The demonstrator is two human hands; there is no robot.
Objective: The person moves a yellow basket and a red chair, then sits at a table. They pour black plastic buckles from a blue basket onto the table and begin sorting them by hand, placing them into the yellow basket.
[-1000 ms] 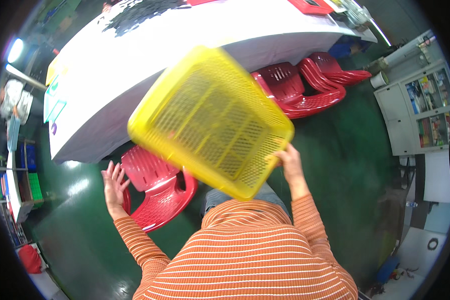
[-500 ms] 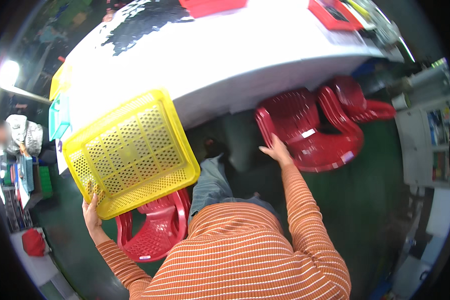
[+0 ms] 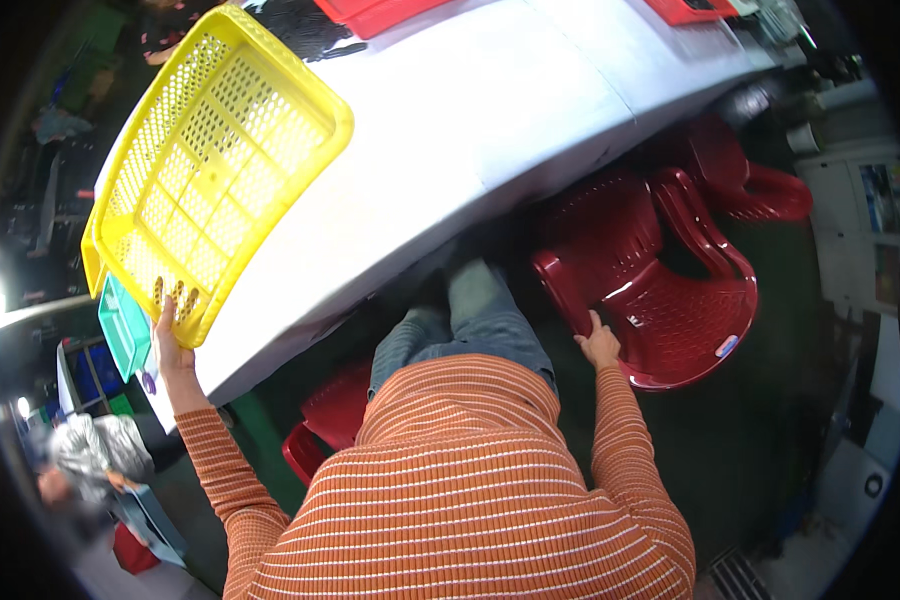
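My left hand (image 3: 173,352) is closed on the near end of a yellow perforated plastic basket (image 3: 210,180), with the fingertips at the slots there. Tilted, the basket is over the left part of a white-topped table (image 3: 450,110). My right hand (image 3: 600,345) is at the front of the armrest of a dark red plastic chair (image 3: 685,320), its fingers bent against it. The underside of that grip is hidden. My legs are between this chair and the table's edge.
A second red chair (image 3: 765,195) stands beyond the first, and another (image 3: 335,410) is at my left side. A teal basket (image 3: 125,325) is at the table's left end. Red trays (image 3: 385,12) lie along the far side. Another person (image 3: 105,450) is at the left.
The yellow basket has moved up and away over the table with my left hand, turning and tilting. My right hand has closed at the chair's armrest. The view has turned.
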